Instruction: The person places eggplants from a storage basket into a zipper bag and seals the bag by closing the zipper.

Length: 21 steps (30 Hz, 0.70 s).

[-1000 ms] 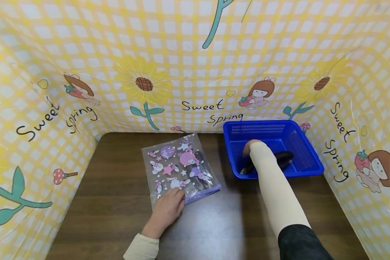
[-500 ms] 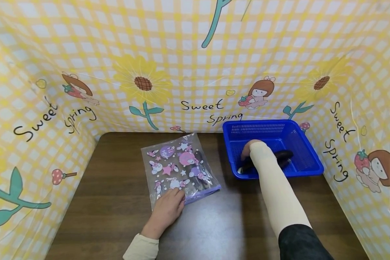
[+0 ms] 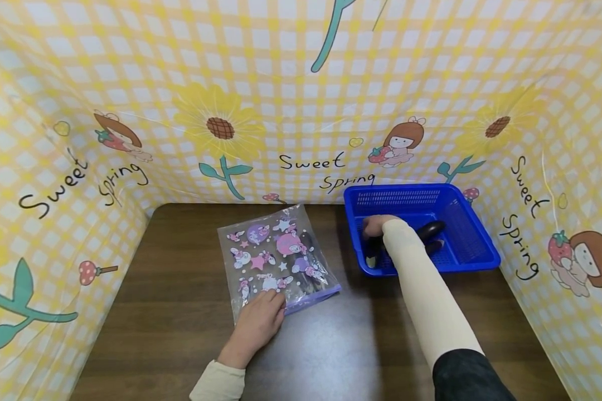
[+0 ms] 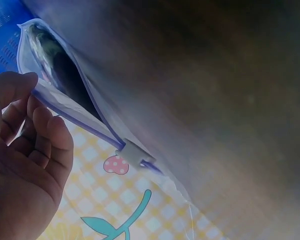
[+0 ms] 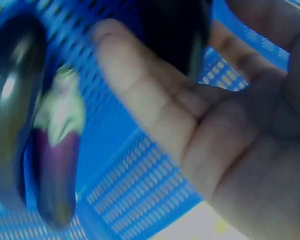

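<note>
A clear zip bag (image 3: 268, 262) with pink and purple cartoon prints lies on the table. Its purple-edged mouth gapes in the left wrist view, with a dark eggplant (image 4: 65, 70) inside. My left hand (image 3: 261, 320) pinches the rim between thumb and fingers, near a white zip slider (image 4: 135, 154). Inside the blue basket (image 3: 474, 223), my right hand (image 3: 376, 224) holds an eggplant (image 5: 172, 35) by its dark body; this view is blurred and the grip is partly hidden. Two more eggplants, a glossy dark one (image 5: 15, 105) and a purple one with a pale cap (image 5: 57, 165), lie beside it.
The blue basket stands at the table's back right, with perforated walls. A brown wood-grain table (image 3: 170, 312) carries everything. Yellow checked cloth (image 3: 301, 100) walls in the back and both sides.
My right hand has shifted left inside the basket, toward its left wall. The eggplants there have moved a little. My left hand and the bag stay put.
</note>
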### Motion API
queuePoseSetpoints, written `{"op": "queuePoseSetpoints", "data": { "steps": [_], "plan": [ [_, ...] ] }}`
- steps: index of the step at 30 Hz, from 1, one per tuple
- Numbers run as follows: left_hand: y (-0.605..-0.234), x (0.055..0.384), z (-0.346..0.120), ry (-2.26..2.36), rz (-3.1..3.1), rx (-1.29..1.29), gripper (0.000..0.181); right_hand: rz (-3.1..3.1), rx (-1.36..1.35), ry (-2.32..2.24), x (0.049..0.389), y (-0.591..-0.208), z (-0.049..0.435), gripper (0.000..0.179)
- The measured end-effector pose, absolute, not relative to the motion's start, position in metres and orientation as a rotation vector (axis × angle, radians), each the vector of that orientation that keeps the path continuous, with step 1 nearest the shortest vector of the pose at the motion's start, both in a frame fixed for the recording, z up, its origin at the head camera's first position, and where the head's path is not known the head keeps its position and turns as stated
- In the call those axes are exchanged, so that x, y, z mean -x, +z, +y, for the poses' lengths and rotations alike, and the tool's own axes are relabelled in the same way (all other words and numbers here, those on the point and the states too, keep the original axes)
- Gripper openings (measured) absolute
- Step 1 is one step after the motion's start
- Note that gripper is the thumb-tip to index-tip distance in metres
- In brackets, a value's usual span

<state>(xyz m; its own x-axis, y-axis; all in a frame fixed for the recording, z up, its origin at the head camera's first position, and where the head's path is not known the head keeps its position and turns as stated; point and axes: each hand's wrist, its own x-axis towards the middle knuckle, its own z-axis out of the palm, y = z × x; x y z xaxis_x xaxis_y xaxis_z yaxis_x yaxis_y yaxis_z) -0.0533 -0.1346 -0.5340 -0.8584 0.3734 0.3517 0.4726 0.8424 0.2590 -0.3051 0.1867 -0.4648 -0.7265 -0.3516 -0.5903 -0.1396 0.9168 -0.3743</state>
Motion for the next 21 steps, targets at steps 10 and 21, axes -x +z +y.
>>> {"op": "queuePoseSetpoints", "data": {
  "steps": [10, 21],
  "plan": [
    [-0.532, 0.053, -0.137, -0.483, -2.730, 0.646, 0.018, 2.542, 0.319, -0.358, 0.292, -0.466, 0.176, 0.017],
    [-0.532, 0.051, -0.142, -0.485, -2.691, 0.643, 0.019, 2.664, 0.264, -0.270, 0.288, -0.474, 0.167, 0.049]
  ]
}}
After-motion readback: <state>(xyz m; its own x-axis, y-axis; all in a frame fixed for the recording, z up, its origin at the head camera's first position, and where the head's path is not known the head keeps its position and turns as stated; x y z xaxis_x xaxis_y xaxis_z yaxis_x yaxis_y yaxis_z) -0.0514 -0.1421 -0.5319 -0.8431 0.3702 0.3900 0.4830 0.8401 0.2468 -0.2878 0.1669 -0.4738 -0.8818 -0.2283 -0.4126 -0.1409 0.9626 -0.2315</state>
